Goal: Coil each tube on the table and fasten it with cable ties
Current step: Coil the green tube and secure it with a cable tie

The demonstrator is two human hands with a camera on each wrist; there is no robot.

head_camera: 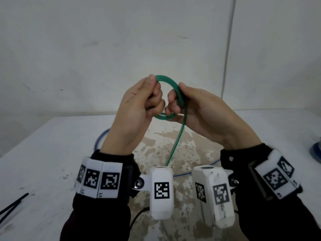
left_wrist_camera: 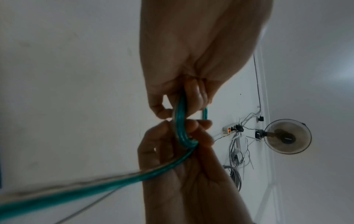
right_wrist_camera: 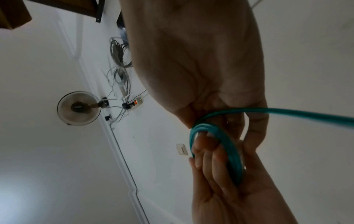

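Note:
Both hands are raised above the white table and hold a small coil of green tube. My left hand pinches the coil's left side between thumb and curled fingers. On the coil's right side my right hand grips it, fingers hooked through the loop. A loose green tail hangs from the right hand down toward the table. The left wrist view shows the stacked turns of the coil between the two hands. In the right wrist view the coil wraps round the fingers.
A blue tube lies curved on the table under the hands. Black cable ties rest at the table's left front. A blue object sits at the right edge. A white wall rises behind the table.

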